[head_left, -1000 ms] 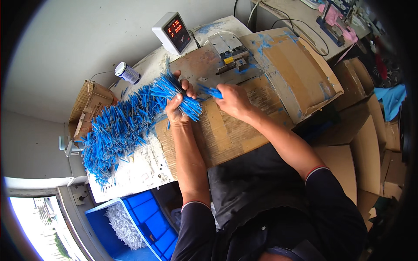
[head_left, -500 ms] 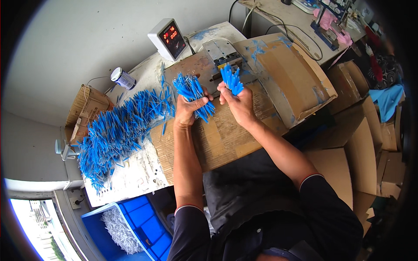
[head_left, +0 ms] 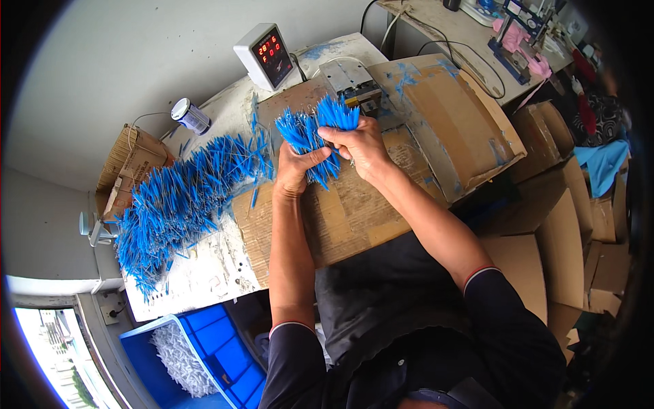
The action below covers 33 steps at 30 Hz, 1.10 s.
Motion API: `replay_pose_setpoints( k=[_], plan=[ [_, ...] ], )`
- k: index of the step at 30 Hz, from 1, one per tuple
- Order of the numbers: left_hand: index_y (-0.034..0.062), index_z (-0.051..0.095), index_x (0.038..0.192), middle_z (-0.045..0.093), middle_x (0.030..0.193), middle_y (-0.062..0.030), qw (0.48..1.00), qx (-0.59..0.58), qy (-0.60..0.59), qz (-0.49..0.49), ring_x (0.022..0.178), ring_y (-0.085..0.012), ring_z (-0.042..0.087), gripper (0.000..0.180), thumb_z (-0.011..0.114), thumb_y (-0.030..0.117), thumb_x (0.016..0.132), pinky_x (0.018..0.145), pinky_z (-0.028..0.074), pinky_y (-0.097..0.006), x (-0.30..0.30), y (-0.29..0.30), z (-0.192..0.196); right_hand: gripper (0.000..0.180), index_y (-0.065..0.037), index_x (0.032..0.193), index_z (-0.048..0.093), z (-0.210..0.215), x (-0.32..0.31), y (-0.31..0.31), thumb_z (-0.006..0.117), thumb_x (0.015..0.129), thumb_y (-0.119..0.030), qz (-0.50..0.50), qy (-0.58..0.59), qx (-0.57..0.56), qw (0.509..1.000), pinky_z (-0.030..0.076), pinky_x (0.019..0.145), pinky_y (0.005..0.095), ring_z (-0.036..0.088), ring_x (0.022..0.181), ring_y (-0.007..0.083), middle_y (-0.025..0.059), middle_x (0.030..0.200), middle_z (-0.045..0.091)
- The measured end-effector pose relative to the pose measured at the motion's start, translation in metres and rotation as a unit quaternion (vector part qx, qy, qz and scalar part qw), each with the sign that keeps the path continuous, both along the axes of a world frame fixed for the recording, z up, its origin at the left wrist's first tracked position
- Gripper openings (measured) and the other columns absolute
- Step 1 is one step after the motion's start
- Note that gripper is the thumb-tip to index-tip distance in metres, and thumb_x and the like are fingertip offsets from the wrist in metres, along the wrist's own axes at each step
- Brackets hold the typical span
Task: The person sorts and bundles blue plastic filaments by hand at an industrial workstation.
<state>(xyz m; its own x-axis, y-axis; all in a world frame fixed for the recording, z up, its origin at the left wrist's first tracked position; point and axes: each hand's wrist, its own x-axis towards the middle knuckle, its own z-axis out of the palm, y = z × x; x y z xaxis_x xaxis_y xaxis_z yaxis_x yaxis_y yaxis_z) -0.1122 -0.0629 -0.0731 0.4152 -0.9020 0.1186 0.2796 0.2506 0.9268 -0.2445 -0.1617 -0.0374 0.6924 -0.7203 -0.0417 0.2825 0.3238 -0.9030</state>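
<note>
My left hand [head_left: 294,167] is closed round a thick bunch of thin blue sticks with fine wire-like ends [head_left: 300,134], its thumb lying across them. Against that bunch, on its right, my right hand [head_left: 362,146] grips a second bunch of blue sticks [head_left: 337,112], which points upward. The two bunches meet over a flattened cardboard sheet [head_left: 327,218]. To the left, a long heap of the same blue sticks [head_left: 174,204] covers the white tabletop [head_left: 211,279]. Just beyond my right hand sits a small metal fixture [head_left: 351,78]; what the sticks are exactly, I cannot tell.
A white box with a red digital display [head_left: 266,56] stands at the back, near a round can [head_left: 191,116]. An open carton [head_left: 136,163] is at the far left. Below it, a blue crate [head_left: 225,354] holds white pieces. Flattened cardboard [head_left: 456,116] and several cartons lie right.
My right hand has moved left with its bunch, from apart to touching the bunch in my left hand. My left hand has barely moved. The display's digits differ.
</note>
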Motion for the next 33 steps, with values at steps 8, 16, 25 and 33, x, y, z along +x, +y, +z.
replay_pose_setpoints(
  k=[8, 16, 25, 33],
  plan=[
    [0.0001, 0.065, 0.118, 0.072, 0.101, -0.0077, 0.999, -0.003, 0.035, -0.014, 0.091, -0.0207, 0.069, 0.046, 0.083, 0.002, 0.076, 0.088, 0.054, -0.036, -0.002, 0.001, 0.006, 0.008, -0.006, 0.083, 0.072, -0.003, 0.008, 0.006, 0.079, 0.086, -0.007, -0.058, -0.034, -0.015, 0.998, 0.036, 0.044, 0.0209, 0.050, 0.050, 0.0038, -0.0019, 0.067, 0.062],
    [-0.0003, 0.065, 0.121, 0.072, 0.101, -0.0070, 0.999, 0.005, 0.031, 0.033, 0.095, -0.0196, 0.068, 0.048, 0.083, 0.002, 0.076, 0.090, 0.053, -0.035, 0.002, -0.003, -0.009, 0.005, -0.007, 0.090, 0.070, -0.011, 0.017, 0.008, 0.075, 0.090, -0.009, -0.142, -0.073, -0.052, 0.986, 0.040, 0.047, 0.0205, 0.055, 0.058, 0.0039, -0.0003, 0.073, 0.066],
    [-0.0010, 0.067, 0.114, 0.073, 0.101, -0.0093, 0.995, -0.018, 0.082, 0.050, 0.089, -0.0199, 0.070, 0.040, 0.078, -0.006, 0.076, 0.084, 0.056, -0.035, -0.010, -0.003, 0.009, 0.007, -0.003, 0.100, 0.070, -0.004, 0.021, 0.008, 0.070, 0.096, -0.009, -0.104, -0.023, -0.140, 0.984, 0.051, 0.058, 0.0233, 0.065, 0.072, 0.0074, 0.0051, 0.089, 0.074],
    [-0.0017, 0.063, 0.113, 0.071, 0.094, -0.0096, 0.987, -0.039, 0.119, 0.100, 0.086, -0.0240, 0.072, 0.039, 0.076, -0.009, 0.076, 0.078, 0.060, -0.037, -0.009, -0.005, 0.003, 0.007, -0.002, 0.101, 0.069, -0.003, 0.019, 0.005, 0.069, 0.095, -0.005, -0.116, -0.056, -0.115, 0.985, 0.056, 0.074, 0.0275, 0.069, 0.082, 0.0133, 0.0084, 0.092, 0.075]
  ],
)
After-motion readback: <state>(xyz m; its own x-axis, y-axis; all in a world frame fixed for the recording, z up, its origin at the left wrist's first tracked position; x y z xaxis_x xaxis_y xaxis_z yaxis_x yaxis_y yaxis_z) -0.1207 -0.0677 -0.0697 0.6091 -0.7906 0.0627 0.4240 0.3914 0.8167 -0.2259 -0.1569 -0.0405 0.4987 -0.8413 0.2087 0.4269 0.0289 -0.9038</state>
